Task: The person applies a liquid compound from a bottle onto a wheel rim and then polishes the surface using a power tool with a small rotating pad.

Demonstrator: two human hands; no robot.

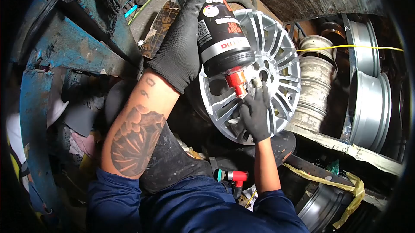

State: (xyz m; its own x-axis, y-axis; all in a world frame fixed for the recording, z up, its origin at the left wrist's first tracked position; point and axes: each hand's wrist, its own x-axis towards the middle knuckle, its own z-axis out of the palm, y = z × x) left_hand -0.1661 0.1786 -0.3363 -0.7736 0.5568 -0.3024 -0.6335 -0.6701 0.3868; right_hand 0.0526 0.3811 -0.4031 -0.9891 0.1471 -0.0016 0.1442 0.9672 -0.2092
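My left hand [183, 38], in a black knit glove, grips a large black bottle [224, 27] of heavy cut compound. The bottle is tipped with its red nozzle [236, 82] pointing down over a silver alloy wheel [287, 66]. Just right of the nozzle is my gloved right hand [256, 114], its fingers stretched out over the wheel's spokes and hub and its thumb apart. Pale, whitish matter shows at a fingertip near the nozzle's end. Part of the wheel is hidden behind the bottle and my right hand.
A red and black power polisher [237, 176] with a green pad lies near my lap. On the right, worn wheel barrels [314, 86] and silver rims [367, 109] sit on a rack, crossed by a yellow cord [350, 46]. A blue metal frame [32, 116] stands at left.
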